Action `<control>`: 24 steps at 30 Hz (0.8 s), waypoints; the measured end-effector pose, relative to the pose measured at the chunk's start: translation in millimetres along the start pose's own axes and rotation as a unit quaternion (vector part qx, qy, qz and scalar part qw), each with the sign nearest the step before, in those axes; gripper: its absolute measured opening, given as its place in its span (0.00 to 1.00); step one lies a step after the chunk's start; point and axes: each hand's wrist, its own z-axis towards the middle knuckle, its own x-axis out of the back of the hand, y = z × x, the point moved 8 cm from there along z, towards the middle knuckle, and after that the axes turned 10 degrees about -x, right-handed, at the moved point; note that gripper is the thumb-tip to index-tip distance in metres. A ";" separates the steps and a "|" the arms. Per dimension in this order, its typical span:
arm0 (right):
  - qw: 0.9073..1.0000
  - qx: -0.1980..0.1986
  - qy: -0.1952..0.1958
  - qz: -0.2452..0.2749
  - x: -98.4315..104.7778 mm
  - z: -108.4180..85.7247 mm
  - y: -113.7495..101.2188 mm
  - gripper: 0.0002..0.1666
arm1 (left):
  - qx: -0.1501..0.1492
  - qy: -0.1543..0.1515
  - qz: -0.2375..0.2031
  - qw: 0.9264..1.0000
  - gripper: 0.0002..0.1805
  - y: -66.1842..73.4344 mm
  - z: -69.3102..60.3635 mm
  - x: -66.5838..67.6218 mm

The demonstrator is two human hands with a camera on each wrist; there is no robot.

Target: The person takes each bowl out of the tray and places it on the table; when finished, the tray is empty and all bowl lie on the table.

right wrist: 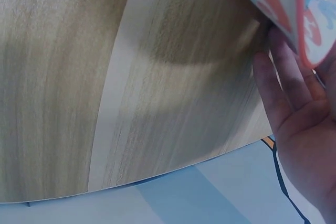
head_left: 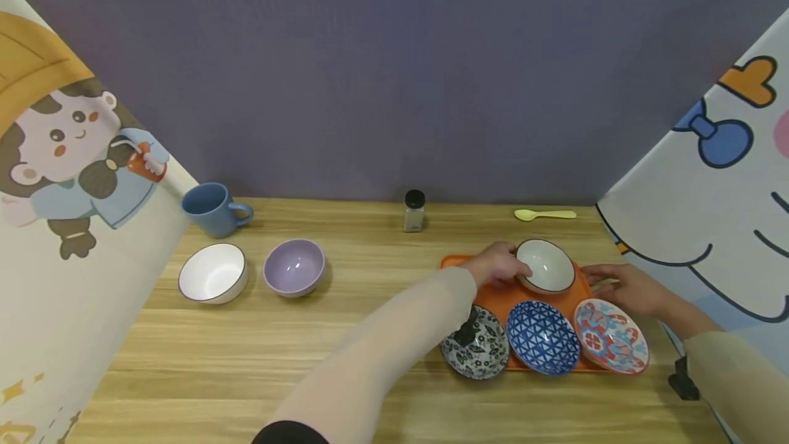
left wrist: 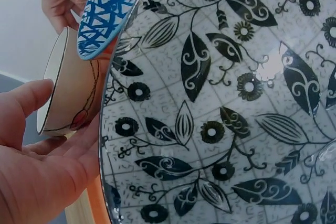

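Note:
My left hand (head_left: 498, 264) (left wrist: 47, 166) holds a white bowl with a dark rim (head_left: 547, 267) (left wrist: 73, 90) at its left side, thumb at the rim and fingers beneath. That bowl is over the back of an orange tray (head_left: 501, 299). At the tray's right edge is my right hand (head_left: 630, 289) (right wrist: 307, 119), fingers extended, beside a red-and-blue patterned bowl (head_left: 610, 336) (right wrist: 317, 19); whether it touches the tray is unclear. Along the tray's front are that bowl, a blue patterned bowl (head_left: 542, 338) (left wrist: 111, 14) and a black-and-white floral bowl (head_left: 483, 355) (left wrist: 210, 98).
On the wooden table's left side are a blue mug (head_left: 212, 211), a white bowl (head_left: 212, 274) and a purple bowl (head_left: 294, 268). A black-lidded jar (head_left: 414, 212) and a yellow spoon (head_left: 545, 214) lie behind the tray area, near the grey back wall (head_left: 394, 74).

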 end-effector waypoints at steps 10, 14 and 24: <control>1.000 -0.011 0.001 0.000 -0.9 2.0 5.8 0.34 | 0.026 0.004 -0.104 0.994 0.31 1.0 -7.5 -3.1; 1.000 -0.016 -0.003 0.001 -2.5 2.4 9.4 0.35 | 0.024 0.012 -0.139 0.990 0.31 -0.3 -7.7 -5.0; 1.000 0.009 0.002 0.005 -1.0 -1.4 2.7 0.33 | 0.033 0.089 -0.167 0.981 0.28 2.5 -15.5 -0.7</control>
